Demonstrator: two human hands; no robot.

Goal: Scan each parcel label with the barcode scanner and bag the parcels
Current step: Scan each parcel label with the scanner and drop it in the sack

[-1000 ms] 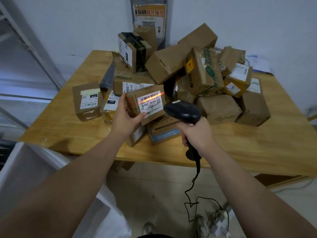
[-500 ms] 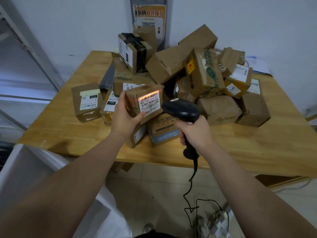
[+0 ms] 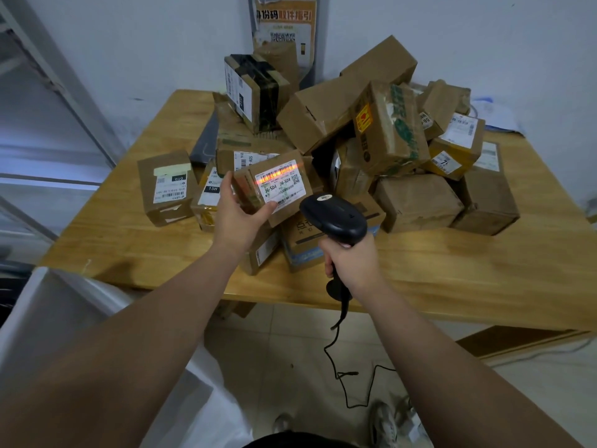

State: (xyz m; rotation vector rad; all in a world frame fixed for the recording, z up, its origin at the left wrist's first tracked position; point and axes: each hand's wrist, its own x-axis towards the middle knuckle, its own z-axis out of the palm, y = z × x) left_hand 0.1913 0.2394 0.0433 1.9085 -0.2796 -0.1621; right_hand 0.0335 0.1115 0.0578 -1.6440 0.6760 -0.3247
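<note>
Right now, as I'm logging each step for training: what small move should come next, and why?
Probably carry the parcel in the left hand down-left to the white bag. The scanner, gripped by the right hand, throws its red line across the label's top barcode, so the scan looks nearly done.

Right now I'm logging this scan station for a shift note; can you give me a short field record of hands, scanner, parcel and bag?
left hand: holds parcel, label toward scanner
right hand: grips scanner by its handle
beam: orange line across the label's top barcode
label text: J6-S04
pile: boxes heaped on table
bag: white, lower left, beside table
</note>
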